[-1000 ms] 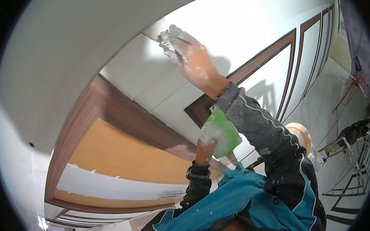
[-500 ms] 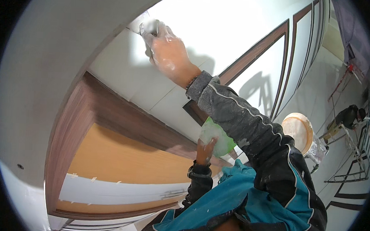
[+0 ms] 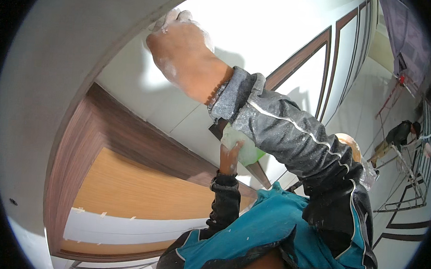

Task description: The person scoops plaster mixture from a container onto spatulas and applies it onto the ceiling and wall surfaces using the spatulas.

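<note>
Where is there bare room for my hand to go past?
Try the pale surface between the right hand and the wide brown trim; the tan panel inside that trim looks bare too. It's crowded where the right sleeve overlaps the green board in the left hand.

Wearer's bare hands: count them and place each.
2. The right hand is at upper left, before the white surface; the left hand, lower, near the middle, holds a white-smeared green board, partly behind the right sleeve.
</note>
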A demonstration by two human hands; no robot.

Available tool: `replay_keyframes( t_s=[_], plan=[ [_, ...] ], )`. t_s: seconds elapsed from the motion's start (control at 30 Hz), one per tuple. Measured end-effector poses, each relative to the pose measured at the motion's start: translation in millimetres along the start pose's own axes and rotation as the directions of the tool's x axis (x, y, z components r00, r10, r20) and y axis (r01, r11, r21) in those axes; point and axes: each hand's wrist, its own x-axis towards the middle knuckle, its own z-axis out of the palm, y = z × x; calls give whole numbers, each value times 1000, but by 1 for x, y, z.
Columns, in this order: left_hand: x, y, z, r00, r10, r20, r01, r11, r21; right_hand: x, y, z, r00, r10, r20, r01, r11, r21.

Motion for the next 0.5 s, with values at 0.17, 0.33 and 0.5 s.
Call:
replay_keyframes(
  t_s=[0.17, 0.33, 0.5],
  plan=[
    [6, -1, 5, 1000, 6, 2, -6, 988, -154, 22, 4, 5, 997, -71, 42, 70, 997, 27],
    [-6, 13, 15, 932, -350, -92, 273, 846, -459, -49, 58, 19, 871, -221, -438, 281, 957, 76],
    [-34, -10, 11, 908, -404, -109, 292, 799, -525, -49, 63, 5, 986, 67, -153, -17, 951, 310]
  ],
)
